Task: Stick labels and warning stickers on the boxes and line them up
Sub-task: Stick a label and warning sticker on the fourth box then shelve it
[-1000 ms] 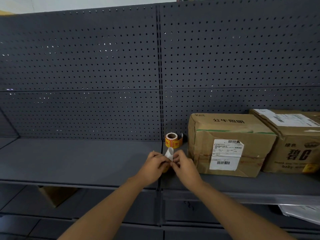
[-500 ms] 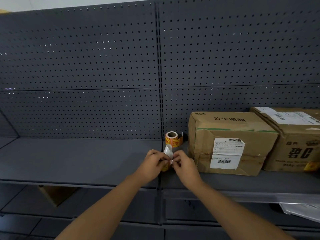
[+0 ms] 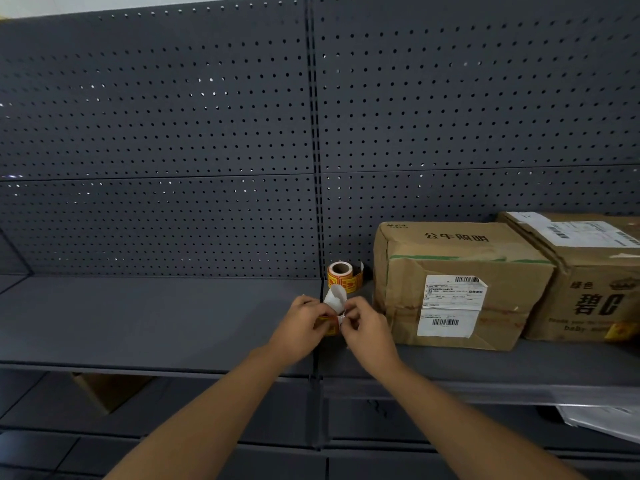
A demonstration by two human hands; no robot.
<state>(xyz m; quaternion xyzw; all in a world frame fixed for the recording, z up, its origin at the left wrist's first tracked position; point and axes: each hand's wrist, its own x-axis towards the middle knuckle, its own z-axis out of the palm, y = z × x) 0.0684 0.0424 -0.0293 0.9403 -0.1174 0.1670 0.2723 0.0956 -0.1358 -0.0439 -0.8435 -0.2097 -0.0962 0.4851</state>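
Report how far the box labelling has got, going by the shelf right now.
Done: the nearer box carries a white shipping label; the right box shows a yellow sticker at its lower corner. In hand: the left hand and right hand pinch a sticker strip, seemingly peeling one. A sticker roll waits behind. Left: sticking it, then aligning.

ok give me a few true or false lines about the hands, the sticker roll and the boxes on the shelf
1. Both hands, left hand and right hand, pinch a sticker strip between them. True.
2. A sticker roll stands on the shelf behind the hands. True.
3. The sticker roll sits on top of a box. False: it stands on the shelf, left of the nearer box.
4. The nearer box bears no label. False: a white label is on its front.
5. Two boxes stand side by side, the second box further right. True.
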